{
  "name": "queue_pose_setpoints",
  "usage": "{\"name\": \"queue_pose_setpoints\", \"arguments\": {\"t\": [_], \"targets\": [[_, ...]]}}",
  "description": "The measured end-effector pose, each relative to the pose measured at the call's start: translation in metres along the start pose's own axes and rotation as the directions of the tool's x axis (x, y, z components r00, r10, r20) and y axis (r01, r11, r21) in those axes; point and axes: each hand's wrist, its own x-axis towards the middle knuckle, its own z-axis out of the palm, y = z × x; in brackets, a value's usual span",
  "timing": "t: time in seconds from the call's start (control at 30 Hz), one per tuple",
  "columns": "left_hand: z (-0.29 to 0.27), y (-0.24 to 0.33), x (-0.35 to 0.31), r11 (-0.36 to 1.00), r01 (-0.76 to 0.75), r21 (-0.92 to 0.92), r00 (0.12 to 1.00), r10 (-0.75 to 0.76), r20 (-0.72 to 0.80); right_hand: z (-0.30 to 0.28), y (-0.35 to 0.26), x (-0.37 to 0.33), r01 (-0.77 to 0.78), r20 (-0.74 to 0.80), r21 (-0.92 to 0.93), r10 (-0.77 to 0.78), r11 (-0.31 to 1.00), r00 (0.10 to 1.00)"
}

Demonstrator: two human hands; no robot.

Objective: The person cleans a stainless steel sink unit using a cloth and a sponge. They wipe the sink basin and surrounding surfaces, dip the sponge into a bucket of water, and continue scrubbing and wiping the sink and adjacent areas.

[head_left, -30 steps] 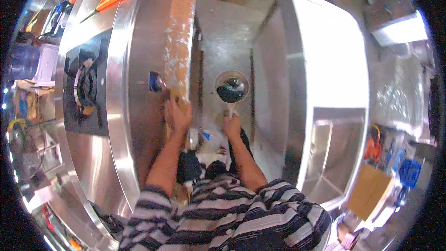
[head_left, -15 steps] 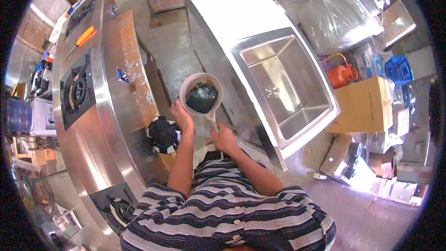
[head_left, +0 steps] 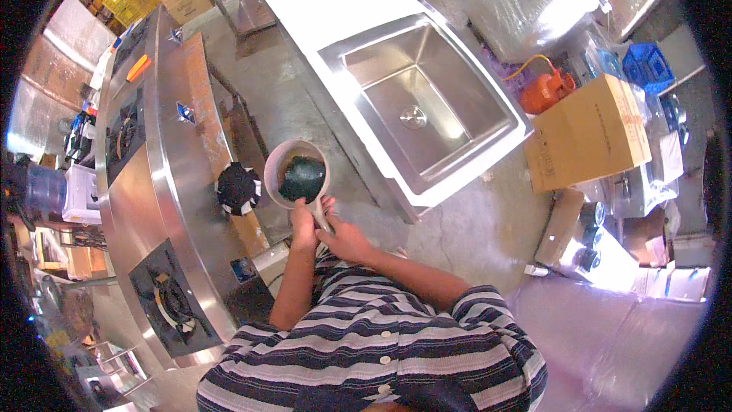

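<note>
A light-coloured saucepan (head_left: 277,162) is held out in front of my body, above the floor. Its inside shows pale walls and a dark greenish-black patch (head_left: 303,178); whether that is liquid or the pan's bottom I cannot make out. My left hand (head_left: 305,223) grips the pan where the handle meets the body, fingers closed around it. Just behind, my right hand (head_left: 345,242) is wrapped round the handle, close against the left. The pan hangs between the stove counter (head_left: 183,175) on the left and the sink bench on the right.
At the right stands a bench with a steel sink (head_left: 412,99). Gas burners (head_left: 164,301) line the left counter, with an orange-handled tool (head_left: 138,69) farther back. A black round object (head_left: 238,187) sits beside the counter. An orange gas cylinder (head_left: 547,91) and cardboard box (head_left: 583,137) stand right.
My view has turned toward the right and shifted. The saucepan has come nearer my body and left; my left hand moved from the pan's side down to the handle joint, beside my right hand.
</note>
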Motion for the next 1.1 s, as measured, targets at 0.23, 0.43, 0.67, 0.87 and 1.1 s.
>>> {"name": "queue_pose_setpoints", "arguments": {"t": [0.23, 0.43, 0.67, 0.87, 1.1], "targets": [[-0.028, -0.087, -0.072, 0.999, -0.002, 0.038, 0.999, 0.004, -0.048, -0.019, 0.138, -0.099, -0.016, -0.004, 0.132, 0.017, 0.991, 1.000], [-0.016, -0.112, -0.142, 0.984, -0.036, 0.176, 0.997, 0.046, -0.055, -0.066, 0.194, -0.190, -0.233, -0.091, 0.061, 0.238, 0.970, 0.967], [-0.013, -0.119, -0.154, 0.959, 0.059, 0.276, 0.996, -0.038, -0.080, -0.081, 0.206, -0.202, -0.165, -0.323, 0.198, 0.223, 0.966, 0.920], [-0.009, -0.119, -0.180, 0.919, 0.041, 0.392, 0.998, -0.018, -0.062, -0.092, 0.103, -0.210, 0.164, -0.447, 0.120, -0.094, 0.979, 0.889], [-0.041, -0.124, -0.217, 0.800, -0.165, 0.576, 0.982, 0.189, 0.019, -0.041, 0.045, -0.214, 0.373, -0.404, -0.010, -0.345, 0.928, 0.848]]}}
